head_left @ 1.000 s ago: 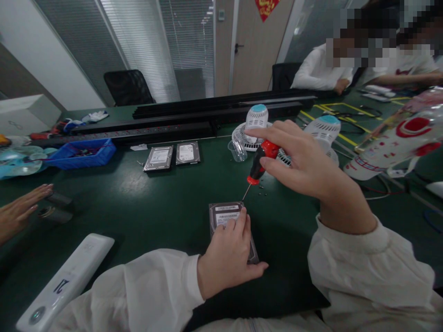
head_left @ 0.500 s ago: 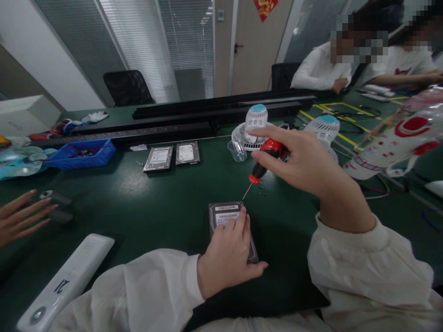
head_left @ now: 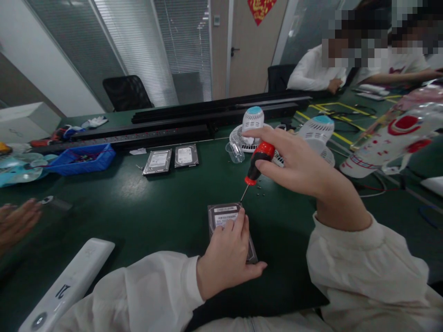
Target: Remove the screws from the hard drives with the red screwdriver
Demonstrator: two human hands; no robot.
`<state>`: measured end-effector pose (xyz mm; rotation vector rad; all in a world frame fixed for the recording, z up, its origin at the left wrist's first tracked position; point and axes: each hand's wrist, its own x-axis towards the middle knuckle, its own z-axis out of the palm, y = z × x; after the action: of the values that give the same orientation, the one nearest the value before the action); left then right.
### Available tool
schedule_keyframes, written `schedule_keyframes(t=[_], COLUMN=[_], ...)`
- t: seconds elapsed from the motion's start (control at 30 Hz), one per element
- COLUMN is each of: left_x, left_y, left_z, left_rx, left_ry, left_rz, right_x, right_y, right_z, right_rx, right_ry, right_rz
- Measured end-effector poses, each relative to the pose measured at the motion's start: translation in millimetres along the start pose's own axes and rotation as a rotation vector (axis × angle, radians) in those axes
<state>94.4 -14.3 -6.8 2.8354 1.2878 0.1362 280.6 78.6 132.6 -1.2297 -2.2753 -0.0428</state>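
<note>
A hard drive (head_left: 224, 210) with white labels lies on the green table in front of me. My left hand (head_left: 226, 253) grips it from above, fingers across the label side and thumb by its near edge. A red and black screwdriver (head_left: 254, 171) slants down to the drive's far right corner, its tip touching or just above that corner. Around its handle is my right hand (head_left: 294, 161), thumb and fingers closed, palm partly hidden. Several small screws (head_left: 259, 188) lie just beyond the tool.
Two more hard drives (head_left: 158, 162) lie farther back, left of a clear plastic cup (head_left: 235, 152) and white fans (head_left: 253, 122). A blue tray (head_left: 83, 159) and white device (head_left: 69, 286) are leftward. Another person's hand (head_left: 20, 221) is at far left; a bottle (head_left: 387, 133) stands right.
My right thumb and fingers have shifted slightly on the screwdriver handle, which stands a little more upright. The left hand stays on the hard drive. The other person's hand has moved left.
</note>
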Motion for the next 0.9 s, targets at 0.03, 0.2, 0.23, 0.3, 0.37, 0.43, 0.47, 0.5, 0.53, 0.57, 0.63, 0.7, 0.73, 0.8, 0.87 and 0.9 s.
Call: schedule_keyframes(t=[0.03, 0.2, 0.23, 0.3, 0.37, 0.43, 0.47, 0.5, 0.53, 0.57, 0.63, 0.7, 0.73, 0.8, 0.87, 0.9], left_x=[0, 0, 0, 0, 0, 0, 0, 0, 0, 0, 0, 0, 0, 0, 0, 0], left_y=[0, 0, 0, 0, 0, 0, 0, 0, 0, 0, 0, 0, 0, 0, -1, 0], left_z=[0.4, 1.5, 1.5, 1.6, 1.6, 1.3, 1.0, 0.8, 0.6, 0.4, 0.1, -0.1, -0.2, -0.3, -0.3, -0.4], left_rx=[0.000, 0.015, 0.020, 0.030, 0.035, 0.032, 0.031, 0.030, 0.030, 0.029, 0.026, 0.021, 0.018, 0.013, 0.012, 0.013], left_ry=[0.000, 0.023, 0.024, 0.022, 0.019, 0.014, 0.011, 0.007, 0.004, 0.001, -0.002, -0.001, 0.002, 0.008, 0.010, 0.008], left_rz=[-0.003, 0.001, 0.003, 0.005, 0.006, 0.009, 0.011, 0.011, 0.009, 0.007, 0.004, 0.005, 0.007, 0.012, 0.013, 0.012], right_x=[0, 0, 0, -1, -2, -2, -1, -1, -1, -1, -1, -1, -1, 0, 0, 1], right_y=[-1, -4, -4, -4, -5, -5, -6, -7, -7, -8, -9, -10, -10, -11, -11, -11], right_z=[0, 1, 1, 1, 0, -1, -1, -1, -1, -1, -1, -1, -1, -2, -1, -1], right_rx=[-0.013, -0.147, -0.150, -0.122, -0.071, -0.046, -0.048, -0.055, -0.064, -0.072, -0.072, -0.061, -0.052, -0.034, -0.027, -0.030], right_ry=[0.002, 0.051, 0.057, 0.040, -0.010, -0.038, -0.039, -0.029, -0.008, 0.014, 0.028, 0.004, -0.013, -0.035, -0.031, -0.021], right_rz=[0.013, 0.166, 0.158, 0.113, 0.053, 0.051, 0.075, 0.108, 0.140, 0.160, 0.149, 0.110, 0.097, 0.103, 0.146, 0.167])
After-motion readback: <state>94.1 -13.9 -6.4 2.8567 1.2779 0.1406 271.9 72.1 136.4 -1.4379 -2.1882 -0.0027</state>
